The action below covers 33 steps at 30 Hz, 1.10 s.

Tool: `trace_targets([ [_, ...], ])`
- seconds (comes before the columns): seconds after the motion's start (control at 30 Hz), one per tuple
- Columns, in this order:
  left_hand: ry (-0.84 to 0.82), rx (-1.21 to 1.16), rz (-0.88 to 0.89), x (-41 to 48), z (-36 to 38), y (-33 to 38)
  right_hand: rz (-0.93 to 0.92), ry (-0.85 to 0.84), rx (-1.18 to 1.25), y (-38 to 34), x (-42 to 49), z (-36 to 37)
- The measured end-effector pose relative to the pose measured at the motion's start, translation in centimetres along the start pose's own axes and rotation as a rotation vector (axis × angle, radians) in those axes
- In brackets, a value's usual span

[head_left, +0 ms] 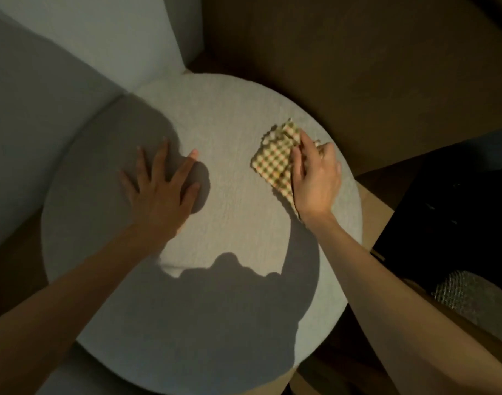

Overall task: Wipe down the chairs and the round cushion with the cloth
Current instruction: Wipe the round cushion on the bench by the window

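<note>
The left grip [161, 192] is spread, fingers straight and apart. Its palm lies flat on the cushion [238, 109], left of the cushion's middle, and it holds nothing. The right grip [318, 178] is curled over the cloth [272, 163], with bent fingers pinching and pressing it onto the cushion near the right edge. The checked cloth is folded and bunched. It sticks out from under this grip toward the cushion's middle and far side, and it lies on the cushion's top. The cushion is round, pale grey and nubbly, with arm and head shadows across its near half. Grey upholstery [30, 124] stands just left of the cushion. Brown floor [358, 67] lies beyond the cushion, and a dark object [457, 209] sits to its right.
</note>
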<state>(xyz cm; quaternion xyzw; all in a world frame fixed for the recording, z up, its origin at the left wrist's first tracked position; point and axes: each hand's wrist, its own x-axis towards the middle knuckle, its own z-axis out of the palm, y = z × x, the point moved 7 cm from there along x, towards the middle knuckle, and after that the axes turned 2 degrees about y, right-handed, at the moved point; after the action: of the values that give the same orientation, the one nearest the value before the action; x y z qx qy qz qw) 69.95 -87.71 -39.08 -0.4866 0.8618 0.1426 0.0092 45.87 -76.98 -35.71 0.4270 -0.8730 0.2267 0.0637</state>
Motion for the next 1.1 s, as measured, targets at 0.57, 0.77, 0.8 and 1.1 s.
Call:
trace_targets([
  [0.57, 0.028, 0.048, 0.105, -0.7, -2.4, -4.4, -0.239, -0.257, 0.209, -11.9, 4.2, 7.5],
  [0.77, -0.006, -0.014, 0.092, -0.9, -2.5, -4.8, -0.484, -0.323, 0.105, -16.8, 4.3, 9.7],
  [0.8, -0.027, -0.019, 0.082, -0.8, -2.4, -4.9, -0.434, -0.318, 0.050, -15.3, 5.0, 9.7],
  [1.1, 0.046, -0.114, 0.054, -2.3, -2.7, -5.8, 0.269, -0.158, 0.109, -7.7, 7.2, 7.4],
])
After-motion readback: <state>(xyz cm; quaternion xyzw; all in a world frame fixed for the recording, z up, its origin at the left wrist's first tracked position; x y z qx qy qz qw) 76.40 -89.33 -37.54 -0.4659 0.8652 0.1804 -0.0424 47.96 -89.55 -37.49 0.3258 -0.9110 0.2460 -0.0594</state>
